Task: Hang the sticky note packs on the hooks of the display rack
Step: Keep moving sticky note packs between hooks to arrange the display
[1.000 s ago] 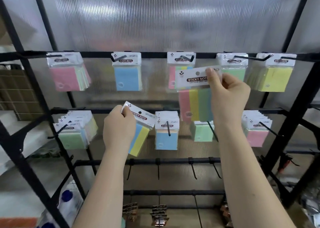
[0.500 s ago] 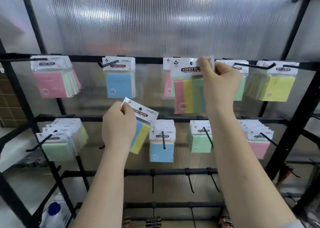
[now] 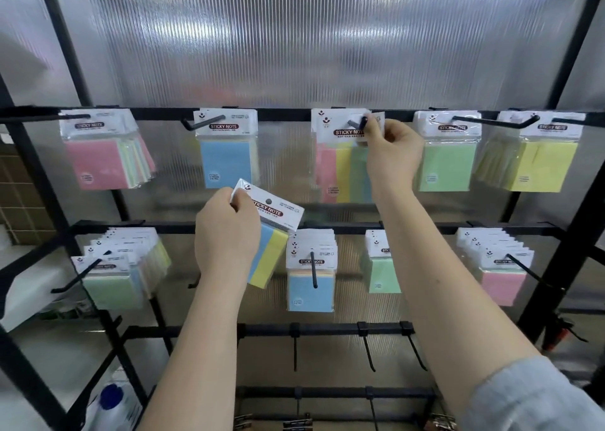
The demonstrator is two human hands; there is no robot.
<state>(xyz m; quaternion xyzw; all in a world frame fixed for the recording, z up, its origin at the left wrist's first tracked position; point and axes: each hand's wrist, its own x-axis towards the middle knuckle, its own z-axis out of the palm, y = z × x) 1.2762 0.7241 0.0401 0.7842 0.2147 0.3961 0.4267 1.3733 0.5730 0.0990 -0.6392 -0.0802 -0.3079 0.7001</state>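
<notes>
The right hand [image 3: 389, 155] is up at the top rail of the display rack [image 3: 288, 115], its fingers [image 3: 373, 129] pinched tight on the right end of the white header card of a striped pack [image 3: 343, 168], pink, yellow, green and blue. That card sits on the middle hook [image 3: 355, 123], whose dark tip pokes out through the hole just beside the fingertips.

The left hand [image 3: 229, 231] hangs lower, between the top and second rails, fingers curled closed around a second pack [image 3: 271, 234] with blue and yellow showing. This pack is tilted, its header up to the right, and is on no hook.

The top rail has five hooks, all with packs: pink, blue, the striped one, green, yellow. The second rail shows four bunches: green, blue, green and pink. I can't count the packs within the bunches. The third rail [image 3: 327, 329] carries four bare hooks. A light grey sleeve [image 3: 537, 398] covers the right upper arm.
</notes>
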